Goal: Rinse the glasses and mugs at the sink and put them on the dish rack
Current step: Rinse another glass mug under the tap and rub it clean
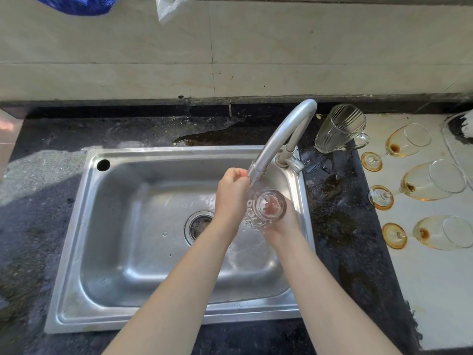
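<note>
Item in hand: patterned glass [266,210], under the faucet [281,139] above the sink [143,252]; right hand [281,226] is cupping it, left hand [231,198] is closing alongside. Awaiting rinse on the tabletop [332,226]: ribbed mug [337,129], three stained wine glasses [432,180]. Dish rack not in view; task appears early.

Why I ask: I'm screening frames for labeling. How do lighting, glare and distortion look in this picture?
Head view: hard sunlight from the left, bright patch on the counter; specular glare in the sink; wide-angle bowing of the wall line; the glass in the hands is smeared by running water; the wine glasses stay sharp.
</note>
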